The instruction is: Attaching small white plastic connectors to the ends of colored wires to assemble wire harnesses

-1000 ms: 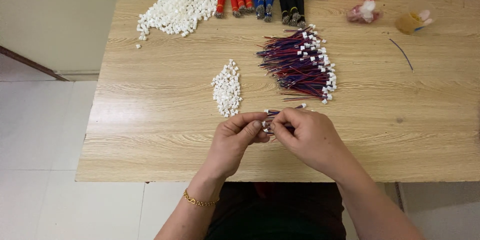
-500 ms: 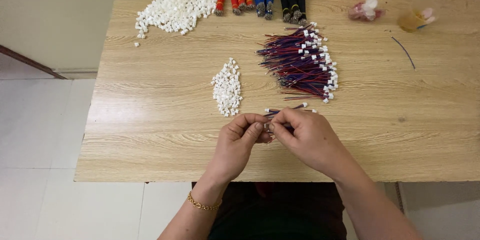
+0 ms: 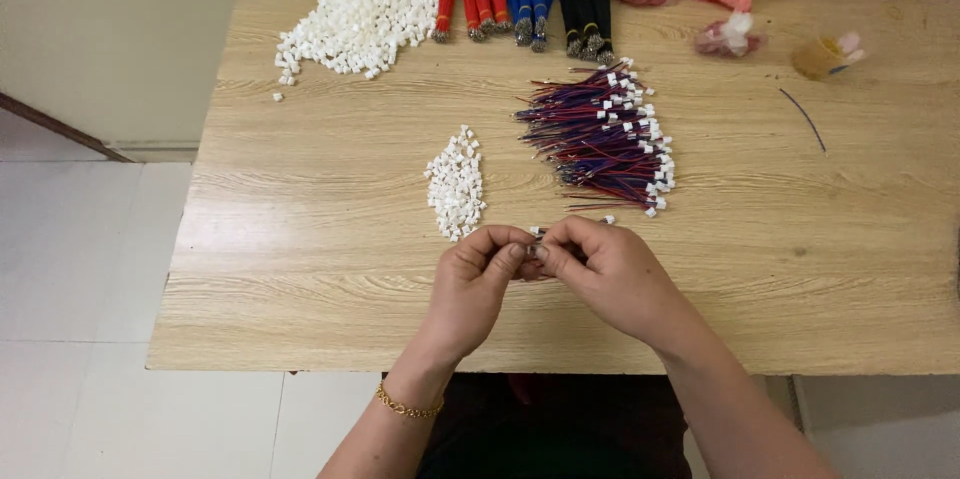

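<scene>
White connector heaps (image 3: 456, 184) number two; both hands (image 3: 535, 269) pinch one small connector piece (image 3: 536, 235) together

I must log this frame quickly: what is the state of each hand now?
Left hand: closed, pinching a small piece at the fingertips.
Right hand: closed, pinching the same small piece.

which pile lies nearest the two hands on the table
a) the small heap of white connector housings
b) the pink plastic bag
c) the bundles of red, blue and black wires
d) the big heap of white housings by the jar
a: the small heap of white connector housings lies just above the left hand and right hand, which pinch a small piece together; the other piles sit at the table's far edge.
</scene>
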